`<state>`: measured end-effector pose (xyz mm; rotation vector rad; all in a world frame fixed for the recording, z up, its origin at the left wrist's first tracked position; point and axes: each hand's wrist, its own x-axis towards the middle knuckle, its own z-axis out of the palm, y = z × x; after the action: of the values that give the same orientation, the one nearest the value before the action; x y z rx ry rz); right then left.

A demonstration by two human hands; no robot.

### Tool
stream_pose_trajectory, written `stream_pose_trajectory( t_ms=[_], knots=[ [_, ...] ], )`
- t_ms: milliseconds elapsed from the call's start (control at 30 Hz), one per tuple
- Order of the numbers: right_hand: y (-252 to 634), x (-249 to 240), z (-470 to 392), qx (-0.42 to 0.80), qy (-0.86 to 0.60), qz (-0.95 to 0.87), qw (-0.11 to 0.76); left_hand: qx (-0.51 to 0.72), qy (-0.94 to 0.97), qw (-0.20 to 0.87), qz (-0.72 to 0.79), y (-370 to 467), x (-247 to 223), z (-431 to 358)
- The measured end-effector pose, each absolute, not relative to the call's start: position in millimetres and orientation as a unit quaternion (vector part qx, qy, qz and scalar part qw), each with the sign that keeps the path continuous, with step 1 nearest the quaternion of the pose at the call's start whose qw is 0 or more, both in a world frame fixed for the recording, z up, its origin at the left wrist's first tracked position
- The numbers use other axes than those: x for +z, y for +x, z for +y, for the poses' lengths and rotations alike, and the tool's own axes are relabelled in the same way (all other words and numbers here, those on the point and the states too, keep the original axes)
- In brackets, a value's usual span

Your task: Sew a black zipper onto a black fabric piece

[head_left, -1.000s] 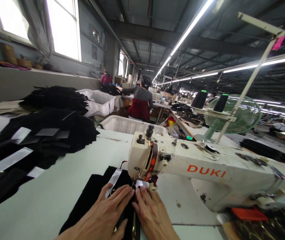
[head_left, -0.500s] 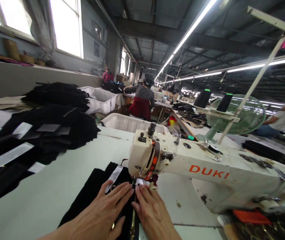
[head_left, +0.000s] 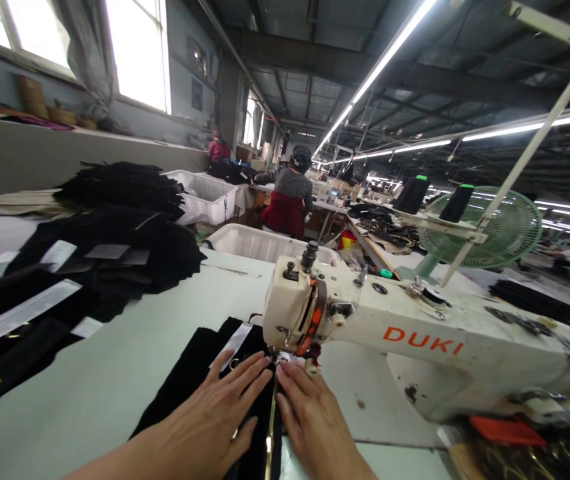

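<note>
Under the head of the white DUKI sewing machine (head_left: 425, 339) lies a black fabric piece (head_left: 175, 387). A strip with a gold metallic line, resembling a zipper (head_left: 271, 437), runs down it between my hands. My left hand (head_left: 219, 413) rests flat on the fabric, fingers stretched toward the needle area and partly over a white strip (head_left: 235, 341). Right of the gold line, my right hand (head_left: 309, 407) lies with its fingers extended, tips close by the presser foot. The needle itself is hard to make out behind the fingertips.
Black fabric pieces (head_left: 115, 250) with white tags pile up on the left. Behind the machine stands a white plastic bin (head_left: 245, 243). Two black thread cones (head_left: 411, 195) and a green fan (head_left: 499, 230) are at right. A person (head_left: 285, 197) sits farther ahead.
The whole view has shifted slightly, so machine and hands appear a little farther right. More of the gold line shows between my hands, which stay flat on the fabric.
</note>
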<state>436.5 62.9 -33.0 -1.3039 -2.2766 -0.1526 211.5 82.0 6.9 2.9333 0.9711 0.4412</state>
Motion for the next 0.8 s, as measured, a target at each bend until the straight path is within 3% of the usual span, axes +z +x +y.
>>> stream_pose_trajectory(
  t_ms=[100, 267, 500, 800],
  knots=[
    [434, -22, 60, 0.028, -0.494, -0.830, 0.258, 0.165, 0.924, 0.104, 0.327, 210, 0, 82],
    [438, -4, 52, 0.171, -0.548, -0.732, 0.367, 0.216, 0.883, 0.158, 0.385, 206, 8, 78],
    [437, 4, 37, 0.211, -0.577, -0.668, 0.420, 0.315, 0.782, 0.194, 0.502, 225, 39, 88],
    [427, 9, 27, 0.253, -0.563, -0.630, 0.471, 0.340, 0.757, 0.243, 0.502, 245, 34, 104]
  ],
)
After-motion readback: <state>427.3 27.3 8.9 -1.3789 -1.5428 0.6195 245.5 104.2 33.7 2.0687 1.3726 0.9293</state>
